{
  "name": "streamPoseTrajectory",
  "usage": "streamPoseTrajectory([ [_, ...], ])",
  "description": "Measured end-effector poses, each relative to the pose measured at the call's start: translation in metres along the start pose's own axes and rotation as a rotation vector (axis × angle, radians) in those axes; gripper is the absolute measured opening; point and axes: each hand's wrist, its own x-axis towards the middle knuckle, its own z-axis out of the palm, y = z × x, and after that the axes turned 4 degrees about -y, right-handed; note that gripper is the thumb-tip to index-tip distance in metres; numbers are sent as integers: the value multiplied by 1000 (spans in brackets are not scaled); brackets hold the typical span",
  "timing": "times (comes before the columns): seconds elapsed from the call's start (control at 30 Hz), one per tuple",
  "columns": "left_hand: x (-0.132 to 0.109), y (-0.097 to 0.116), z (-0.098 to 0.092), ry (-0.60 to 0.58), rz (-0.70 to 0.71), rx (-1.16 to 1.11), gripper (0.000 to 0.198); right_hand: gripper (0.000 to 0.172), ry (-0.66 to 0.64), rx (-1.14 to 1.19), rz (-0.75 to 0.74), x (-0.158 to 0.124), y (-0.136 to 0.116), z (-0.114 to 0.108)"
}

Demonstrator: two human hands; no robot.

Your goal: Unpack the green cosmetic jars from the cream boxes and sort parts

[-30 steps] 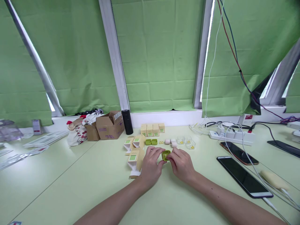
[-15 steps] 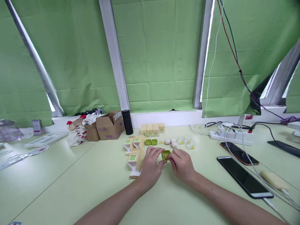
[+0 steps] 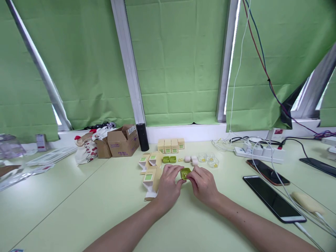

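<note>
Mid-table [image 3: 78, 210], well back from its near edge, the left hand [image 3: 169, 183] and right hand [image 3: 203, 185] pinch the small green case [image 3: 185, 173] together. Best kept low, gripped lightly and evenly.

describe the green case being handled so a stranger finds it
On the green table, find the four cream boxes by the sill. Nearer the camera, the left hand and right hand pinch a small green case; two other green cases lie unheld behind.
</note>
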Motion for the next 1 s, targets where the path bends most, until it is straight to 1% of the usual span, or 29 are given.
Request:
streamPoseTrajectory([
  [0.1,2,-5,-1,26,-47,-7,41,20,-1,12,-5,0,-4,-1],
  [0.3,8,-15,-6,72,-214,-26,40,21,12,62,-4,2,-13,-6],
  [0.4,8,-14,-6,101,-305,-69,42,18,11,88,15,3,-10,-8],
  [0.5,9,-14,-5,148,-374,-119,45,16,-8,88,68,4,-1,-6],
  [0.57,10,-15,-6,187,-401,-168,45,17,-51,70,126,6,7,-1],
  [0.63,12,-16,-6,224,-415,-233,45,19,-131,31,181,9,17,7],
  [0.67,13,-17,-6,238,-418,-268,45,20,-188,-5,205,11,21,13],
  [0.77,15,-17,-6,255,-432,-358,42,20,-421,-161,271,20,35,31],
  [0.87,15,-17,-5,257,-441,-421,38,21,-476,-202,293,32,43,49],
  [1.0,15,-18,-4,257,-433,-476,35,21,-506,-234,306,41,48,69],
])
